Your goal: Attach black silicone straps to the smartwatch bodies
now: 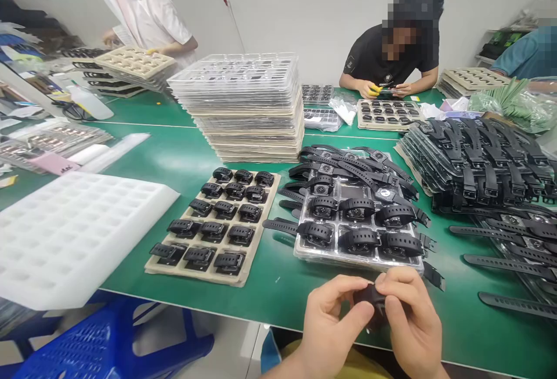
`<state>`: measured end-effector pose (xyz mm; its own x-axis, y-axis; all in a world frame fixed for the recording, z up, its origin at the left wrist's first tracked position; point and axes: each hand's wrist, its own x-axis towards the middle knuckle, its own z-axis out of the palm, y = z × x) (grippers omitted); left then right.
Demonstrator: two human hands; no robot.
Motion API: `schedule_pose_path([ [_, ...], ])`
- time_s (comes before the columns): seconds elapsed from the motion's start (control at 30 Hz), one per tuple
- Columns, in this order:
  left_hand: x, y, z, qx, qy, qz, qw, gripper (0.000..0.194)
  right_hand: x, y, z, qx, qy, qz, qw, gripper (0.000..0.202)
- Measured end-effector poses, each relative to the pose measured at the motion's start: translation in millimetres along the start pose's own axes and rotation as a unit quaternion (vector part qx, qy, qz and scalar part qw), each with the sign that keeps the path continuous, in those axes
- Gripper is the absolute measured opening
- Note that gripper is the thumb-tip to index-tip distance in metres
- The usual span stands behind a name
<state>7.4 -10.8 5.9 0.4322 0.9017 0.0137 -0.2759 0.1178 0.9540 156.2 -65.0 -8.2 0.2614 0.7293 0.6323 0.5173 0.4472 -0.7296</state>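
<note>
At the lower centre of the frame a small black watch body [369, 296] is pinched between the closed fingertips of the left hand [333, 324] and right hand [411, 324], kept near the clear tray [304, 251] on the green worktop [278, 283] so both thumbs can work it.

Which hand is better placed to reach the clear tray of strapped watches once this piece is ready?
Probably the right hand: the clear tray sits just beyond its fingers. The left hand is slightly farther away. Both pinch the small black watch piece, so either must let go first.
</note>
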Motion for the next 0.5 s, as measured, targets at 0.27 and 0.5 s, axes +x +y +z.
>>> schedule_pose_path([
  [0.27, 0.5, -6.6, -2.4, 0.013, -0.003, 0.042, 0.999, 0.024, -0.5, -0.1, 6.2, -0.004, 0.003, 0.032, 0.999, 0.019],
  [0.5, -1.8, -8.8, 2.1, -0.071, 0.011, 0.027, 0.997, 0.018, -10.1, -0.7, 15.9, 0.056, 0.093, 0.075, 0.991, 0.013],
])
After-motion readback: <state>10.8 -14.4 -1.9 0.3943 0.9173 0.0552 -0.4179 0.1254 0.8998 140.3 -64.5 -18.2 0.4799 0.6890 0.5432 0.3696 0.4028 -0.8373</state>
